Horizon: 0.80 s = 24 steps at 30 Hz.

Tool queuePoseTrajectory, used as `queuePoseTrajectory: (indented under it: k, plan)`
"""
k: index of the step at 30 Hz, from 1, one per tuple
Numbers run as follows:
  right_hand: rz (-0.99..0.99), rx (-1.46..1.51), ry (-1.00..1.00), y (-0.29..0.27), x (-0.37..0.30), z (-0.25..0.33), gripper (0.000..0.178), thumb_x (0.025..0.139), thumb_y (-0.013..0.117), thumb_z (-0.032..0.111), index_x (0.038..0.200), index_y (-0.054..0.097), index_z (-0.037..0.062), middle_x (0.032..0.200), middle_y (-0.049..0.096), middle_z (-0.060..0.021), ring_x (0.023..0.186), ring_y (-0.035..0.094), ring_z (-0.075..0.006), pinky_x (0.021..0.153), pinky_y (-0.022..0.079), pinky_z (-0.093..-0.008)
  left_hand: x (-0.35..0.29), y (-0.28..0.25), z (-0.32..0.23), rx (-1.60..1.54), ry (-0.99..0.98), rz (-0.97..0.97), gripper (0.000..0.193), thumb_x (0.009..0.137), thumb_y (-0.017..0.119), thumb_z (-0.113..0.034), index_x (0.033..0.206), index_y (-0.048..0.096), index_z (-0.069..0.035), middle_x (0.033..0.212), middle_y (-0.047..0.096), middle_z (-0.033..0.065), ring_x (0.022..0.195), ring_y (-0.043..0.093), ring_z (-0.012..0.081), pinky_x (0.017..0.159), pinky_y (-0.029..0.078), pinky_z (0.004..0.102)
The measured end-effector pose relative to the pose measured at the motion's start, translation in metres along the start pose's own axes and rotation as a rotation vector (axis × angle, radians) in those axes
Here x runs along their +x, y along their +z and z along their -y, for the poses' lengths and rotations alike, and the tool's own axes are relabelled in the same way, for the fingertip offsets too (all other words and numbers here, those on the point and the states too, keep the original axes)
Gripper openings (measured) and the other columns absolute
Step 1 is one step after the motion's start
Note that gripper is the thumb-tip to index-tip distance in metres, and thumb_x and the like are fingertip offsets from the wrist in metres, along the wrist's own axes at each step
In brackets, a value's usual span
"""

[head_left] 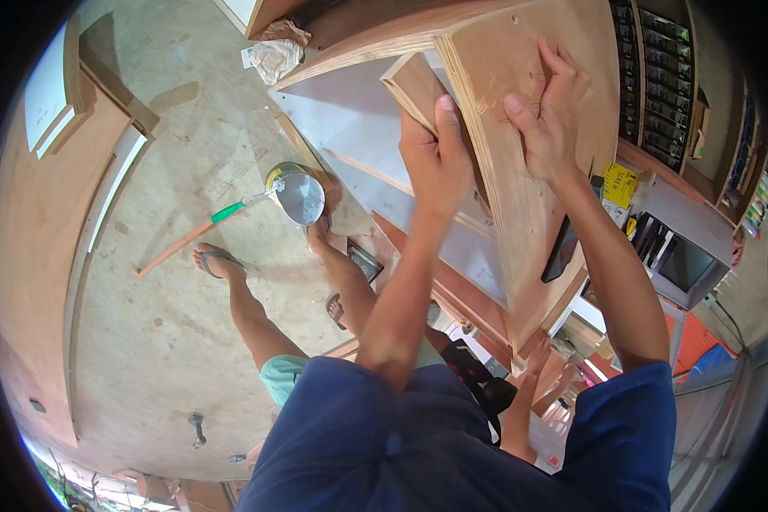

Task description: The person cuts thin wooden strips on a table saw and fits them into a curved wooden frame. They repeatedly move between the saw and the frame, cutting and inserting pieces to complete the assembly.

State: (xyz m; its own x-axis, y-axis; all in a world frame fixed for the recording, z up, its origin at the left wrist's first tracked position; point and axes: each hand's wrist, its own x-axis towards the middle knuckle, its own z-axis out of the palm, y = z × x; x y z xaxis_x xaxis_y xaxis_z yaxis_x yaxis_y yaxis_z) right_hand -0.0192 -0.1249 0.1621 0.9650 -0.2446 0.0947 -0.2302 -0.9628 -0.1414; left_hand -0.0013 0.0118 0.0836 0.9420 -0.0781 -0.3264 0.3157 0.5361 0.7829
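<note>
**Plywood panel pinned between two hands at the cabinet's edge**

Plywood panel (pixel 520 171), pale brown with a raw layered edge, stands at about one o'clock, its long axis running from twelve o'clock down toward five. Nearest us, blue sleeves at six o'clock, both forearms rising from them. Left hand (pixel 435 158) wraps the panel's inner face, thumb up on the layered edge, fingers curled behind a small light-brown plywood block (pixel 414 85) set just beside that edge. Right hand (pixel 550 111) lies flat on the outer face, fingers spread and pressing, not curled round anything. So the panel sits squarely between the two palms, left a touch lower on it.

Behind the hands, the white-lined wooden cabinet carcass (pixel 358 128) opens toward ten o'clock. Below, another person's legs in sandals (pixel 222 260) stand on the grey concrete floor (pixel 145 341). At ten o'clock, a round open tin with a green-handled tool (pixel 294 192). Far off at eleven, crumpled cloth (pixel 275 55).
</note>
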Motion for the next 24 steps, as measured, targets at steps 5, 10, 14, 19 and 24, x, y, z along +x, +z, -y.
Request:
queuePoseTrajectory:
  k: [5, 10, 14, 19, 24]
  plan:
    - [0.008, -0.057, -0.019, -0.003, 0.010, 0.015, 0.089, 0.096, 0.063, 0.056, 0.159, 0.036, -0.0017, 0.152, 0.037, -0.0323, 0.146, 0.028, -0.0446, 0.123, 0.019, -0.0537, 0.006, -0.026, 0.031, -0.167, -0.211, 0.128, 0.038, 0.115, 0.048, -0.037, 0.106, 0.059, -0.001, 0.086, 0.066, 0.0049, 0.081, 0.060, 0.0103, 0.070, 0.049, 0.0282]
    - [0.012, -0.017, -0.005, -0.001, -0.001, 0.012, 0.085, 0.098, 0.063, 0.053, 0.158, 0.037, -0.0012, 0.155, 0.036, -0.0312, 0.147, 0.029, -0.0434, 0.124, 0.018, -0.0524, -0.003, -0.067, -0.035, -0.047, -0.168, -0.064, 0.049, 0.115, 0.042, -0.049, 0.098, 0.052, -0.004, 0.082, 0.066, 0.0094, 0.074, 0.065, 0.0172, 0.070, 0.054, 0.0317]
    - [-0.020, -0.021, 0.029, -0.002, -0.001, 0.015, 0.086, 0.096, 0.068, 0.057, 0.157, 0.040, 0.0037, 0.157, 0.037, -0.0321, 0.150, 0.027, -0.0435, 0.123, 0.019, -0.0538, 0.006, -0.111, -0.071, -0.163, -0.188, 0.033, 0.056, 0.114, 0.040, -0.055, 0.100, 0.053, -0.003, 0.078, 0.067, 0.0120, 0.068, 0.066, 0.0198, 0.063, 0.055, 0.0328]
    - [-0.009, -0.064, 0.032, 0.002, 0.006, 0.026, 0.084, 0.099, 0.064, 0.058, 0.158, 0.040, 0.0033, 0.158, 0.038, -0.0307, 0.152, 0.028, -0.0432, 0.123, 0.022, -0.0512, -0.001, -0.186, -0.173, -0.148, -0.122, 0.071, 0.058, 0.113, 0.041, -0.056, 0.097, 0.058, -0.002, 0.077, 0.069, 0.0123, 0.063, 0.068, 0.0192, 0.059, 0.056, 0.0327]
    - [0.139, 0.135, 0.057, 0.013, 0.011, 0.020, 0.081, 0.108, 0.051, 0.052, 0.165, 0.027, 0.0000, 0.170, 0.026, -0.0241, 0.160, 0.018, -0.0383, 0.131, 0.010, -0.0464, -0.032, -0.312, -0.320, 0.187, -0.027, 0.027, 0.047, 0.113, 0.050, -0.045, 0.101, 0.060, 0.000, 0.076, 0.067, 0.0112, 0.064, 0.065, 0.0183, 0.060, 0.055, 0.0340]
